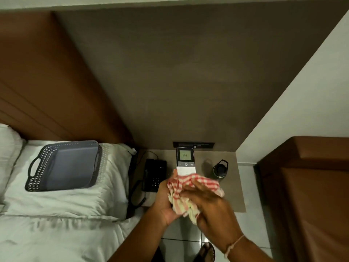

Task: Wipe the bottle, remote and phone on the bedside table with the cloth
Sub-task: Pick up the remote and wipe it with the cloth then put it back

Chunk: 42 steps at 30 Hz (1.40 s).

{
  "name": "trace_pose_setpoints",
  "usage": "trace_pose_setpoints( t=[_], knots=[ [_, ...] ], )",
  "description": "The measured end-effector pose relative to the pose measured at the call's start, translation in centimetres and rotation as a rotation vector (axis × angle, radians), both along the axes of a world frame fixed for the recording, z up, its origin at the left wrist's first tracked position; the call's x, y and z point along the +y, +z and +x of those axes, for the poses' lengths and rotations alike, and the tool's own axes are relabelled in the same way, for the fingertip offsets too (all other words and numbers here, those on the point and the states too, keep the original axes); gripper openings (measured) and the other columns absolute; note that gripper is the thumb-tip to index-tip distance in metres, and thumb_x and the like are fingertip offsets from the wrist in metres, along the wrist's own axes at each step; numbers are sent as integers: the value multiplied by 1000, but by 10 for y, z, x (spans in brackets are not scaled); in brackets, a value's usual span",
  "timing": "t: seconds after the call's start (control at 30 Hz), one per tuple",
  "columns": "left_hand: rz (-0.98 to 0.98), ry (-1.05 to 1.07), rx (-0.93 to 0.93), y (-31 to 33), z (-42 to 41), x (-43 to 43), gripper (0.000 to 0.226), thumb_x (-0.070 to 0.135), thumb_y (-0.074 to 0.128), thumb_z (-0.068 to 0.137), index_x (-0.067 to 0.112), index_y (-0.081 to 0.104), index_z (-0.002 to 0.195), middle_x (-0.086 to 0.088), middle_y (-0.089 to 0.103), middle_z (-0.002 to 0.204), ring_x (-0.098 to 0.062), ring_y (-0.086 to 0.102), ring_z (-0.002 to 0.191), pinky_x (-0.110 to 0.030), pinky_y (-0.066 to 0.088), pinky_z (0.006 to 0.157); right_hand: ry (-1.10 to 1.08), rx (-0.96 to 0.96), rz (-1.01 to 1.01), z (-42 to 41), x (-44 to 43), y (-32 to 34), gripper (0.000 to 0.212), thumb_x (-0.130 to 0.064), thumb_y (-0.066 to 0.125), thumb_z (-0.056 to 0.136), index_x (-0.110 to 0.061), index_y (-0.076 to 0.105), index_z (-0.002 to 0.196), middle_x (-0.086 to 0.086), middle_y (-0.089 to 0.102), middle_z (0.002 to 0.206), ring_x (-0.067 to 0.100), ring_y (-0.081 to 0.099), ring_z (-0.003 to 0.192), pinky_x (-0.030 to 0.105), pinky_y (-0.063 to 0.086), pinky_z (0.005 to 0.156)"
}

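Observation:
I hold a white remote (pixel 185 160) upright above the bedside table (pixel 234 188); its small screen reads 24. My left hand (pixel 164 203) grips its lower end from underneath. My right hand (pixel 209 205) presses a red-and-white checked cloth (pixel 188 193) around the remote's lower half, which is hidden. A black desk phone (pixel 154 174) lies on the left part of the table, its cord trailing down. At the table's right rear stands a dark bottle (pixel 220 169) with a loop cap, apart from both hands.
A bed with white pillows (pixel 66 201) lies to the left, with a grey perforated tray (pixel 64 165) on it. A socket panel (pixel 204 145) sits on the wall behind the table. A brown upholstered piece (pixel 311 195) stands at the right. My sandalled foot (pixel 207 252) is on tiled floor.

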<state>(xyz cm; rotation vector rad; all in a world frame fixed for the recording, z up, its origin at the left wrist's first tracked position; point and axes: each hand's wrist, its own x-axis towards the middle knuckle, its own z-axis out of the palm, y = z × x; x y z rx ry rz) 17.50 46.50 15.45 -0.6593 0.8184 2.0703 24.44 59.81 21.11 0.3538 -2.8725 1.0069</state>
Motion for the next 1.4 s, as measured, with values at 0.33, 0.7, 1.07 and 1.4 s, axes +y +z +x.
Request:
trace_pose_setpoints(
  t=[0.33, 0.7, 1.07, 1.4],
  knots=[
    [-599, -114, -27, -201, -69, 45, 46, 40, 41, 103, 5, 60, 126, -21, 71, 112, -33, 69, 89, -42, 57, 72, -722, -466, -947, -19, 39, -156, 42, 17, 57, 84, -20, 74, 94, -8, 78, 79, 3, 71, 71, 16, 55, 62],
    [-1023, -248, 215, -431, -127, 57, 32, 25, 45, 103, 7, 68, 116, -23, 70, 120, -42, 68, 106, -56, 55, 94, -1199, -563, -1471, -40, 61, -346, 12, -29, 58, 89, -26, 69, 93, -2, 78, 91, 24, 75, 80, 42, 54, 69],
    [-1062, -220, 267, -465, -128, 61, 34, 25, 43, 104, 3, 68, 113, -23, 71, 117, -39, 67, 104, -51, 55, 95, -1203, -553, -1515, -32, 54, -368, 18, -28, 58, 92, -24, 67, 107, 1, 77, 101, 25, 74, 84, 40, 55, 67],
    [-1213, -268, 320, -471, -129, 65, 31, 28, 50, 100, 5, 70, 106, -21, 72, 113, -40, 66, 106, -42, 53, 92, -1223, -572, -1473, -29, 51, -377, 6, -31, 60, 90, -29, 66, 90, -4, 78, 85, 24, 74, 77, 38, 53, 62]
  ],
)
